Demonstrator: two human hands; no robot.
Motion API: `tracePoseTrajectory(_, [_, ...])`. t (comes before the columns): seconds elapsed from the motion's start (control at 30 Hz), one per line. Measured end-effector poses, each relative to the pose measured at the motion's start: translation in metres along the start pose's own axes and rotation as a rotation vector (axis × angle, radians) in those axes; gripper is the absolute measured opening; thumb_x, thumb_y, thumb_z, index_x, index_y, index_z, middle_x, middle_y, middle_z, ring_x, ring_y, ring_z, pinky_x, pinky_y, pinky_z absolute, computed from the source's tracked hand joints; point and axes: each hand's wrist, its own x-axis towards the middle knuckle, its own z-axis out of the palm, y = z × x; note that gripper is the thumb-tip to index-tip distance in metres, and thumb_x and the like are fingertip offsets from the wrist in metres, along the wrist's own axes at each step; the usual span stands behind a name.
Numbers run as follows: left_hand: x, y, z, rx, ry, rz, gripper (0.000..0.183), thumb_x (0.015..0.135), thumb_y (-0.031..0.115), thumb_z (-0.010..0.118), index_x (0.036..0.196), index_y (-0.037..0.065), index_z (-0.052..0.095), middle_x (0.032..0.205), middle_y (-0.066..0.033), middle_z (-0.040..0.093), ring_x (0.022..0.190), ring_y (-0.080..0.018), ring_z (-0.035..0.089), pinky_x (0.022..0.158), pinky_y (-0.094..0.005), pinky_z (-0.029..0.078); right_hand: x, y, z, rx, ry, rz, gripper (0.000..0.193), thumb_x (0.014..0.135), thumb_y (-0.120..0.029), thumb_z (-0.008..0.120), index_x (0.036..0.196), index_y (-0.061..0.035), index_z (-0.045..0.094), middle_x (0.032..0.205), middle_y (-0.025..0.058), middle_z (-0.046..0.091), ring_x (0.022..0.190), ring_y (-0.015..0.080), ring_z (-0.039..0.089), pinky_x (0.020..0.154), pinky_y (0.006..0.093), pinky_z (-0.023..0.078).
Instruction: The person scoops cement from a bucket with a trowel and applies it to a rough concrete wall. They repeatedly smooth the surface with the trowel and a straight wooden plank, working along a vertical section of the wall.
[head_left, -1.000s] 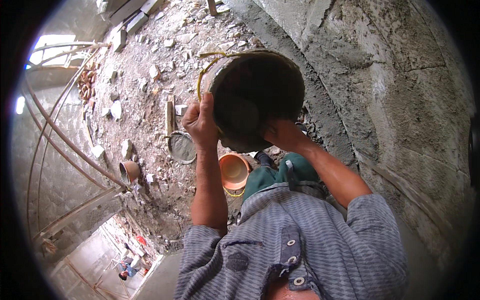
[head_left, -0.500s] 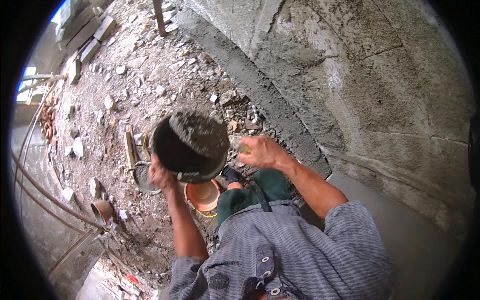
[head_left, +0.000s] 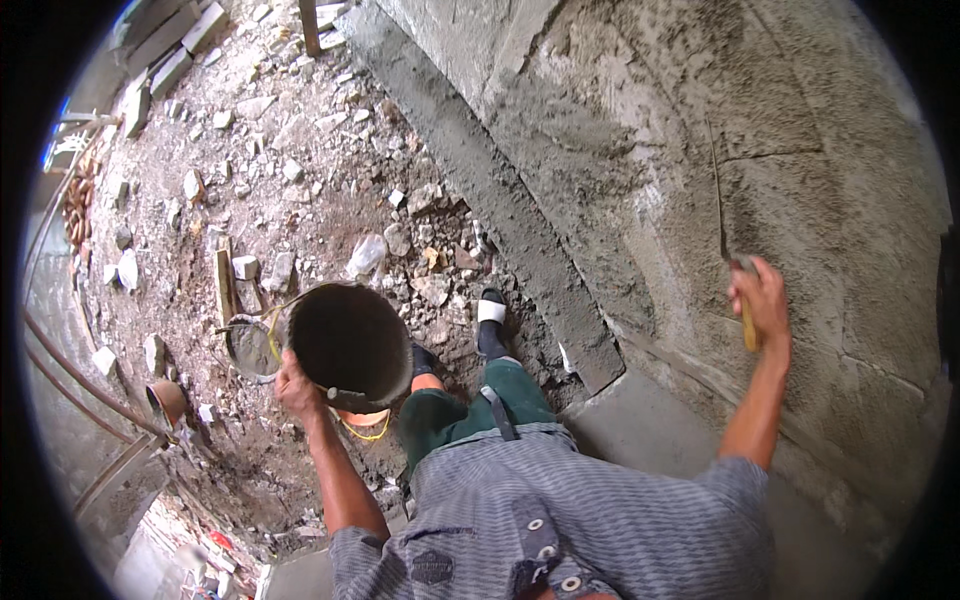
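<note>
My left hand [head_left: 297,388] is closed on the rim of a black mortar bucket [head_left: 402,345], which is tilted so that its dark inside shows. How much mortar lies in it is hard to tell. On the right, my right hand [head_left: 764,298] grips the wooden handle of a trowel [head_left: 750,332]. The trowel's blade is seen edge-on, against or very close to the rough grey wall [head_left: 640,240]; I cannot tell if it touches. Wet-looking mortar coats patches of this wall.
A grey ledge [head_left: 500,190] runs along the wall's foot. Stony rubble [head_left: 300,130] covers the ground. Beside the held bucket stands a smaller bucket [head_left: 250,348], with an orange basin [head_left: 362,420] partly beneath it. Bent rods [head_left: 85,370] and a brown pot [head_left: 166,402] lie left.
My right hand has swung from beside the bucket out to the wall with the trowel. The mortar heap seen over the bucket is gone from there. The bucket has shifted left and slightly down.
</note>
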Motion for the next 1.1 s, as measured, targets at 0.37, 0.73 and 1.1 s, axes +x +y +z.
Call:
tracePoseTrajectory(0.37, [-0.038,0.123,0.077,-0.219,-0.262,0.199,0.036,0.082,0.025,0.063,0.054,0.005,0.054,0.050,0.0070,0.040,0.048,-0.0034,0.033,0.044,-0.0231,0.025,-0.003,-0.072,0.186,-0.878,-0.356,-0.585,0.034,0.082,-0.022,0.054,0.110,-0.0043,0.049,0.092,0.0181,0.056,0.084,0.0332,0.061,0.071,0.0427,0.049])
tracePoseTrajectory(0.73, [-0.062,0.219,0.050,-0.254,-0.473,0.495,0.042,0.077,0.020,0.070,0.046,0.007,0.044,0.046,0.0074,0.035,0.045,-0.0026,0.030,0.040,-0.0236,0.024,-0.014,-0.096,0.283,-0.965,-0.238,-0.807,0.023,0.080,-0.015,0.048,0.093,-0.0010,0.061,0.094,0.0198,0.060,0.071,0.0314,0.064,0.061,0.0393,0.053])
tracePoseTrajectory(1.1, [-0.022,0.181,0.011,-0.503,-0.236,0.352,0.042,0.084,0.018,0.061,0.048,0.013,0.039,0.051,0.0099,0.034,0.049,-0.0007,0.027,0.044,-0.0208,0.019,-0.068,-0.095,0.325,0.160,-0.647,-0.608,0.050,0.073,-0.026,0.057,0.114,0.0009,0.051,0.101,0.0231,0.058,0.099,0.0319,0.056,0.086,0.0352,0.044])
